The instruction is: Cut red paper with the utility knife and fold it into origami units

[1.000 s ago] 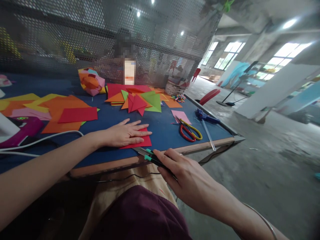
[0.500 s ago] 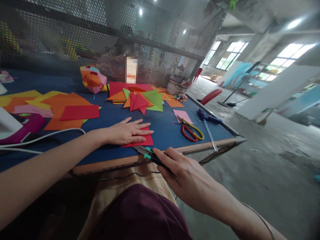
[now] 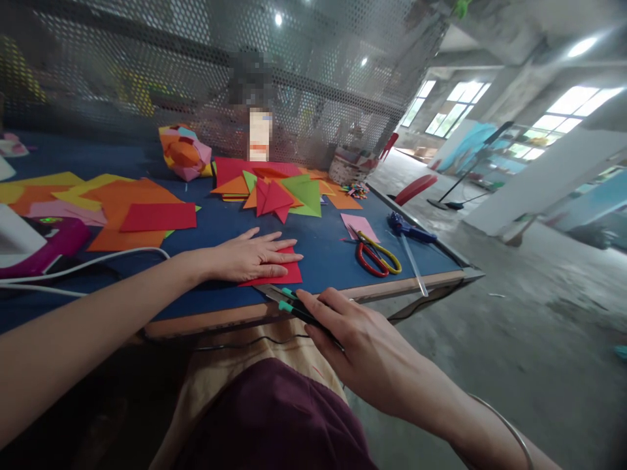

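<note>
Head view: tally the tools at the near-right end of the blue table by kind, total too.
Cutter, in the right hand: 1
Scissors, red and yellow handles overlapping, possibly two pairs: 1
Blue glue gun: 1
Clear stick: 1
Total: 4, or 5 if the scissors are two pairs.
</note>
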Motion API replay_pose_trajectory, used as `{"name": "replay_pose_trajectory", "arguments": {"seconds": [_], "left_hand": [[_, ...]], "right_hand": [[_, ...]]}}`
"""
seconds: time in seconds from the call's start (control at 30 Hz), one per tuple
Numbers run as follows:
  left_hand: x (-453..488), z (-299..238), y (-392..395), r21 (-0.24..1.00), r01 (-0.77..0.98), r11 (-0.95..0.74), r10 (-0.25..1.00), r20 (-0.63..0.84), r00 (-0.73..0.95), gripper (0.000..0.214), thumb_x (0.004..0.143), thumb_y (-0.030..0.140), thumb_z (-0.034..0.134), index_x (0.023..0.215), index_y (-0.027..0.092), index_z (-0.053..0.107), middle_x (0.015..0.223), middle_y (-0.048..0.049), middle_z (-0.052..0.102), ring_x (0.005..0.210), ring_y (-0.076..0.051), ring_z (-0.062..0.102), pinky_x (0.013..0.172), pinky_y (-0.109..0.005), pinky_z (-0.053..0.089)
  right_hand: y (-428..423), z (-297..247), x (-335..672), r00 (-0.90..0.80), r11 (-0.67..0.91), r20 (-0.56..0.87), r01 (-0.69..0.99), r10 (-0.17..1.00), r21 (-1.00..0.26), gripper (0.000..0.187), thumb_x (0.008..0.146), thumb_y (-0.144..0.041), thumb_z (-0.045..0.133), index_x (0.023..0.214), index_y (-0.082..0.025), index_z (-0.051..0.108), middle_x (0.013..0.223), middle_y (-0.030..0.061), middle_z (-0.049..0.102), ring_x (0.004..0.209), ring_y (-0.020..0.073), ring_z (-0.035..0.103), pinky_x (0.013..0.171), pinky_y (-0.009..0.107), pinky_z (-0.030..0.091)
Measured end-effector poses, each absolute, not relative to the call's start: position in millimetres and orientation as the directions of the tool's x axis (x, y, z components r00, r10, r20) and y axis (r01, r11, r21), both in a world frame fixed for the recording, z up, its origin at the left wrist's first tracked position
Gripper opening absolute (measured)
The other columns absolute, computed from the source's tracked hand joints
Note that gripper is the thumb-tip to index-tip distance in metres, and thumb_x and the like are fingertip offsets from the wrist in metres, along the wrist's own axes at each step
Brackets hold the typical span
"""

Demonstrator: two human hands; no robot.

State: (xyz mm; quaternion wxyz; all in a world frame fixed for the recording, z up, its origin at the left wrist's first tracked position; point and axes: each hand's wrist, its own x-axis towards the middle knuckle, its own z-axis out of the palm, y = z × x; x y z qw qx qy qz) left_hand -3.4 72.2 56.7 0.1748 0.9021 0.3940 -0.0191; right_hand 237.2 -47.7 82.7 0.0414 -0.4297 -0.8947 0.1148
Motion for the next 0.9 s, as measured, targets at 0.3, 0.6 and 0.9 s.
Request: {"name": "replay_pose_trajectory", "arguments": {"seconds": [0.3, 0.6, 0.9], "left_hand": [[-2.7, 58.2, 70.0, 0.314, 0.722, -0.617, 0.705, -0.188, 0.684, 0.058, 0.101, 0.051, 0.050, 0.154, 0.028, 0.040, 0.172, -0.0071, 0.021, 0.160, -0.035, 0.009, 0.125, -0.071, 0.001], [-3.1, 57.3, 70.5, 0.325, 0.720, -0.613, 0.701, -0.195, 0.686, 0.057, 0.102, 0.049, 0.048, 0.155, 0.030, 0.039, 0.172, -0.0059, 0.019, 0.160, -0.034, 0.007, 0.125, -0.071, -0.002], [-5.0, 56.2, 70.8, 0.336, 0.713, -0.615, 0.699, -0.186, 0.691, 0.057, 0.102, 0.051, 0.047, 0.155, 0.030, 0.039, 0.172, -0.0059, 0.019, 0.160, -0.034, 0.006, 0.125, -0.071, -0.002]], "right_hand": [[-45.8, 81.8, 231.6, -0.633, 0.607, -0.038, 0.756, 0.773, -0.245, 0.046, 0.105, -0.020, 0.049, 0.151, -0.013, 0.048, 0.113, 0.0116, 0.064, 0.097, 0.0259, 0.068, 0.081, 0.041, 0.056], [-43.3, 78.1, 229.5, -0.661, 0.638, -0.008, 0.727, 0.751, -0.255, 0.043, 0.106, -0.023, 0.047, 0.148, -0.013, 0.050, 0.113, 0.0118, 0.064, 0.097, 0.0265, 0.067, 0.082, 0.044, 0.057], [-41.4, 78.6, 228.6, -0.689, 0.677, 0.030, 0.701, 0.724, -0.223, 0.042, 0.106, -0.022, 0.047, 0.146, -0.012, 0.052, 0.110, 0.0112, 0.065, 0.095, 0.0254, 0.067, 0.080, 0.041, 0.057]]}}
